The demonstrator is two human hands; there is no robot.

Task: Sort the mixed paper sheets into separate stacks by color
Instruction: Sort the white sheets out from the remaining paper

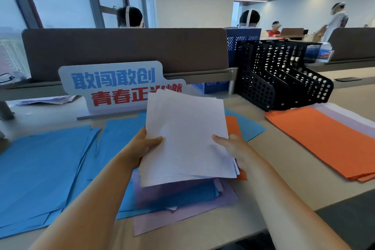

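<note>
Both hands hold a sheaf of white sheets (186, 136) lifted above the desk at centre. My left hand (144, 144) grips its left edge, thumb on top. My right hand (233, 148) grips its right edge, fingers under the sheets. Beneath lies a mixed pile (182, 205) of purple, blue and orange sheets. A blue stack (40, 172) covers the desk on the left. An orange stack (324, 140) lies on the right, with pale purple and white sheets (349, 117) showing behind it.
A printed sign (113, 85) stands behind the papers, in front of a brown divider (125, 50). A black mesh file rack (280, 75) stands at the right rear. More white sheets (46, 100) lie far left. People sit beyond the divider.
</note>
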